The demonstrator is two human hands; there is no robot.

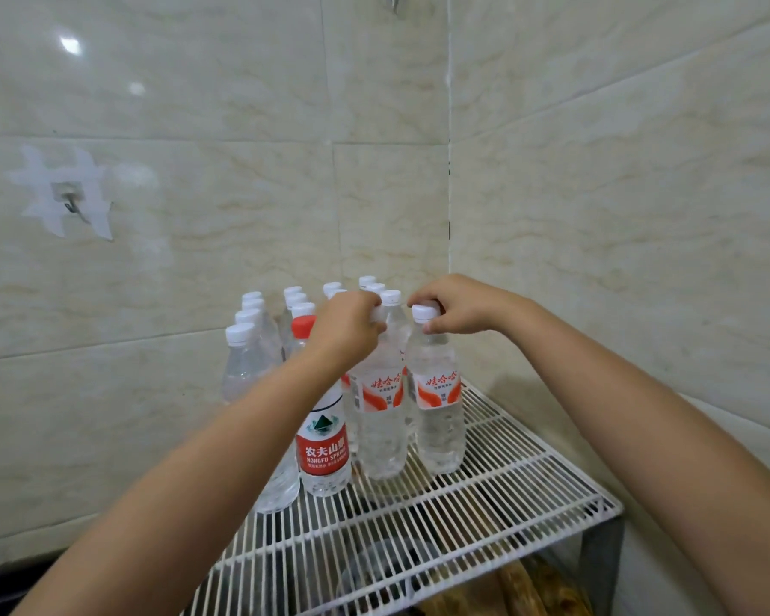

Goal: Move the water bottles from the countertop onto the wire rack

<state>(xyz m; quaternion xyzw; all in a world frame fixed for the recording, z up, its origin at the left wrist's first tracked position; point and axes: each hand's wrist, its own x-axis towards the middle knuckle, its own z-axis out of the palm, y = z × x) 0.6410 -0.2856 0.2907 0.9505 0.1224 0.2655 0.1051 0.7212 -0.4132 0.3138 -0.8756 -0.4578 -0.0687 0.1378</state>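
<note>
1. Glossy cream wall tiles (196, 104) are meeting in a corner behind everything, and a small metal hook (68, 202) is sitting on the left wall over white tape strips.
2. A white wire rack (485, 517) is standing in that corner, its top shelf carrying a cluster of upright water bottles.
3. White-capped clear bottles (245, 349) are crowding the back and left of the shelf in rows, close against the wall.
4. A red-capped bottle (323, 446) with a red label is standing at the front left of the cluster, partly hidden by the left forearm.
5. The left hand (345, 326) is curling its fingers around the neck and cap of a red-and-white labelled bottle (381, 420), which is resting upright on the shelf.
6. The right hand (461, 306) is pinching the white cap of a second labelled bottle (439, 415) between thumb and fingers; this bottle is also standing on the wires.
7. These two bottles are standing just beside each other at the front right of the cluster.
8. Brownish items under the shelf are showing through the wires, too blurred to identify.
</note>
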